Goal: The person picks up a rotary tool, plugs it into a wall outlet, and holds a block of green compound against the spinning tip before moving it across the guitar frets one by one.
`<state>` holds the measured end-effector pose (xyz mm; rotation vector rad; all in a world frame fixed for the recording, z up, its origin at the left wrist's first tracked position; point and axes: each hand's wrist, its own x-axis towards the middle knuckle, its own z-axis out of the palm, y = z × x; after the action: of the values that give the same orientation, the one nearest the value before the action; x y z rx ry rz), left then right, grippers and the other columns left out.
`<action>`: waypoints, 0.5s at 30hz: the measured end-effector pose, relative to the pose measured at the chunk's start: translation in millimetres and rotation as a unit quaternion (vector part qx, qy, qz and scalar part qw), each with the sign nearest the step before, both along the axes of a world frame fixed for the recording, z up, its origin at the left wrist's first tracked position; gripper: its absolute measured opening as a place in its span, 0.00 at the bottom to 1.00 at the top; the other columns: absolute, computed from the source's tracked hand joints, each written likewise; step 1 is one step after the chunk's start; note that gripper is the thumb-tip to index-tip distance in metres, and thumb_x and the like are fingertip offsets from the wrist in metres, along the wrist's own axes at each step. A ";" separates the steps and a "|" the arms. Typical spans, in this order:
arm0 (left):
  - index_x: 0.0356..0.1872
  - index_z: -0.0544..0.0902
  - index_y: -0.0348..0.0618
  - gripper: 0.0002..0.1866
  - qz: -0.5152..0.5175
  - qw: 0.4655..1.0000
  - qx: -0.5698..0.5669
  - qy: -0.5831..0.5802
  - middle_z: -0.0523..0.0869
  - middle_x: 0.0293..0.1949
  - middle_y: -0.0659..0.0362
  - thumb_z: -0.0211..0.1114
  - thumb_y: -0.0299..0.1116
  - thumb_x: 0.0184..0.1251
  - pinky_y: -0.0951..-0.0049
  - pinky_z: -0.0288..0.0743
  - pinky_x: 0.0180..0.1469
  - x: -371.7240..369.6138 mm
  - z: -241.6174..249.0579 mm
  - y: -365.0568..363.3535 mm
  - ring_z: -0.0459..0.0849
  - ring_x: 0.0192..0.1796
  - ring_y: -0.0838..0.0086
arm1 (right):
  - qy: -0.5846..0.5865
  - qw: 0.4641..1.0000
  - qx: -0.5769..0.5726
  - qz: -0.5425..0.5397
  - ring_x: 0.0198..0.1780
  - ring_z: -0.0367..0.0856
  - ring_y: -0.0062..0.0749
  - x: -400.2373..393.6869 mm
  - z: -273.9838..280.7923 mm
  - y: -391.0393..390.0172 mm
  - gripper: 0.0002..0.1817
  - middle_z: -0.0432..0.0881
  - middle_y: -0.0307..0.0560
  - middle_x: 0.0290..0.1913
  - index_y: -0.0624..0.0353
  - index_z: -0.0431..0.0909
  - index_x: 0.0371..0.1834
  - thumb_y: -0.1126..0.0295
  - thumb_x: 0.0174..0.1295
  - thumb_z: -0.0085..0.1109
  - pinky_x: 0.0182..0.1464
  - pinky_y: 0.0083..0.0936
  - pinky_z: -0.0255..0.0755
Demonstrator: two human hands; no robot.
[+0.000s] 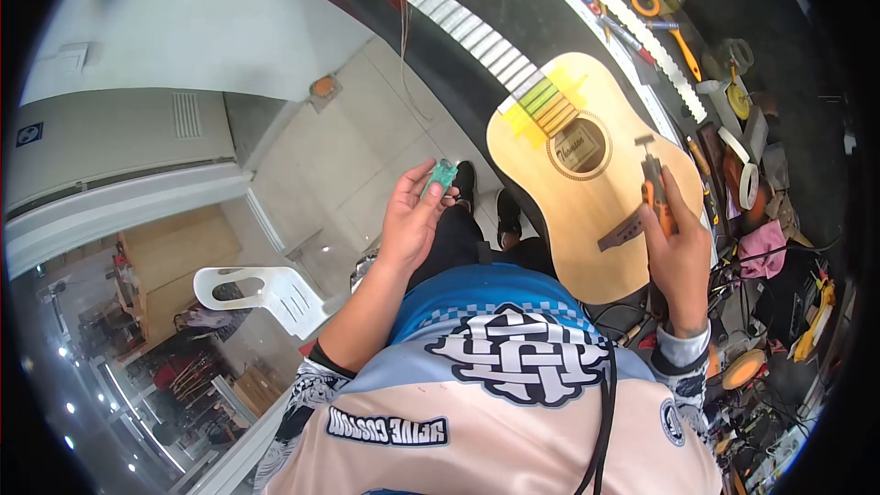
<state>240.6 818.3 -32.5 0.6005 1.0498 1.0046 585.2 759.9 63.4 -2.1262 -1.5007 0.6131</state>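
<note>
My left hand [409,225] is closed around a small translucent green piece [442,178], pinched between thumb and fingers; its kind I cannot make out. In my right hand [680,261] is an orange-and-black handheld tool [654,185] with a thin T-shaped metal tip, held over the guitar's body. The acoustic guitar [579,252] lies face up on the dark bench, without strings over its soundhole. Pale and yellow strips cover its fretboard [467,29], and yellow tape [524,126] lies on the top beside the fretboard end. The dark bridge [623,232] is partly behind my right hand.
Along the bench's right side lie a white notched strip [632,27], an orange tape ring [645,3], a brush [684,53], tape rolls [749,185], a pink cloth [763,249] and tangled cables. A white plastic chair [295,304] stands on the floor to my left.
</note>
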 end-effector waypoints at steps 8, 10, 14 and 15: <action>0.70 0.70 0.31 0.28 -0.084 0.993 0.016 0.075 0.82 0.58 0.53 0.66 0.33 0.74 0.71 0.75 0.58 -27.9 -7.9 55.5 0.81 0.55 0.72 | 0.010 0.992 0.000 -0.125 0.25 0.70 0.21 -26.6 28.9 -47.7 0.29 0.80 0.42 0.26 0.53 0.73 0.73 0.69 0.67 0.64 0.30 0.25 0.69; 0.70 0.70 0.31 0.28 -0.097 0.993 0.022 0.065 0.83 0.57 0.54 0.67 0.32 0.74 0.71 0.75 0.58 -35.9 -11.4 75.0 0.81 0.55 0.73 | 0.020 0.983 -0.052 -0.174 0.26 0.68 0.15 -46.7 39.3 -51.0 0.29 0.79 0.38 0.27 0.54 0.73 0.73 0.69 0.68 0.63 0.30 0.21 0.67; 0.70 0.69 0.31 0.28 -0.126 0.991 0.036 0.039 0.83 0.57 0.54 0.65 0.32 0.75 0.69 0.75 0.58 -66.4 -22.9 120.1 0.82 0.56 0.70 | 0.017 0.972 -0.076 -0.222 0.27 0.68 0.12 -94.5 44.8 -45.7 0.29 0.81 0.38 0.28 0.55 0.72 0.74 0.70 0.68 0.63 0.30 0.18 0.66; 0.70 0.69 0.31 0.27 -0.131 0.990 0.039 0.033 0.83 0.57 0.54 0.65 0.31 0.75 0.69 0.75 0.58 -75.6 -26.9 131.6 0.82 0.56 0.71 | 0.013 0.971 -0.075 -0.226 0.27 0.67 0.12 -108.5 45.5 -42.1 0.29 0.81 0.38 0.28 0.55 0.72 0.74 0.70 0.68 0.63 0.30 0.18 0.66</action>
<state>164.9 950.0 -59.4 0.8171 0.9633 0.8021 476.7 717.8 109.0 -2.4524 -0.9268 0.5930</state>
